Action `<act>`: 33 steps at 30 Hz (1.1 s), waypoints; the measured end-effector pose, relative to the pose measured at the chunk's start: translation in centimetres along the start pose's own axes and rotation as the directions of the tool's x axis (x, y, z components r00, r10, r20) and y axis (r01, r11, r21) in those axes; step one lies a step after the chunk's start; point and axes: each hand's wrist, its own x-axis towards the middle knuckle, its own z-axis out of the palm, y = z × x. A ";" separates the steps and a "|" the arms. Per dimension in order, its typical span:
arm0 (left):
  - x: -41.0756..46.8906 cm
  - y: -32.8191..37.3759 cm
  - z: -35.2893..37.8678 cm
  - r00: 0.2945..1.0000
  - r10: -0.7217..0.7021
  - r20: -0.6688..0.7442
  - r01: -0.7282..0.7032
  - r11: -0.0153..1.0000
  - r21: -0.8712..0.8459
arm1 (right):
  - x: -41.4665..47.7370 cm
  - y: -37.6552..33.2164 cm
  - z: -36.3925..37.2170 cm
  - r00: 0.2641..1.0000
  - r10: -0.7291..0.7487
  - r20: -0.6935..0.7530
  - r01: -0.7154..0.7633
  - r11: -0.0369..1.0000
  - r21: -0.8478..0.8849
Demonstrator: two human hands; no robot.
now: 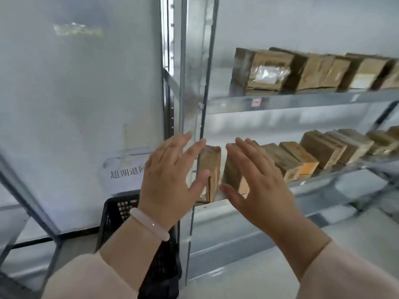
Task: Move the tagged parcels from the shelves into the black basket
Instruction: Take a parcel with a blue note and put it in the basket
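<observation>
Head view: I see two forearms in pale sleeves [90,277] reaching up from the bottom edge toward a metal shelf unit.
Bracelet [149,223]: a pale pink band round the left wrist.
Left hand [170,175]: fingers straight and spread, palm turned away from me, holding nothing. It lies in front of the shelf post [194,83], with the thumb pointing toward the nearest parcel [212,167].
Right hand [257,184]: also spread and holding nothing, raised in front of the second parcel [234,178]. I cannot tell whether any fingertip touches the cardboard.
Black basket [121,212]: a perforated plastic crate down on the floor, left of the shelf post and partly hidden behind the left forearm. I cannot see into it.
Nearest parcel: brown cardboard, standing upright at the left end of the middle shelf [323,180], between the two hands.
Second parcel: just right of the nearest one, with a narrow gap between them.
Row of parcels [302,160]: more brown boxes leaning in a line along the same shelf, running off to the right.
Upper parcels [269,72]: a row of boxes one shelf higher — the leftmost carries a white label.
Paper sign [125,175]: printed characters, taped on the grey panel left of the post.
</observation>
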 end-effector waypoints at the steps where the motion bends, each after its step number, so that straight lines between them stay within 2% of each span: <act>1: 0.7 1.8 0.2 1.000 0.001 -0.005 -0.001 1.000 -0.019 | -0.3 1.1 -1.5 1.000 0.021 -0.016 -0.021 1.000 -0.019; 7: 6.7 9.6 1.2 0.999 0.025 -0.034 -0.029 0.991 -0.129 | 0.1 7.1 -7.8 0.988 0.084 -0.129 -0.095 0.992 -0.085; 13: 13.2 12.4 4.6 1.000 -0.029 0.010 0.030 0.981 -0.191 | 2.6 12.6 -10.1 0.971 0.139 -0.193 -0.160 0.982 -0.096; 17: 18.3 11.6 6.5 0.997 -0.072 -0.011 0.069 0.985 -0.161 | 5.3 15.4 -10.0 0.973 0.163 -0.162 -0.182 0.978 -0.107; 25: 25.8 10.5 10.1 0.990 -0.126 0.055 0.134 0.977 -0.164 | 10.0 19.5 -9.7 0.981 0.165 -0.098 -0.173 0.982 -0.072; 28: 27.6 10.0 10.9 0.977 -0.202 0.071 0.208 0.973 -0.097 | 11.7 20.7 -9.2 0.983 0.168 -0.067 -0.169 0.986 -0.006; 31: 28.6 9.4 11.8 0.929 -0.313 0.196 0.333 0.940 -0.077 | 13.5 21.6 -8.6 0.985 0.172 -0.032 -0.169 0.982 0.084; 33: 28.7 8.9 12.5 0.931 -0.313 0.187 0.335 0.937 -0.097 | 14.6 22.2 -8.4 0.983 0.182 -0.004 -0.179 0.972 0.154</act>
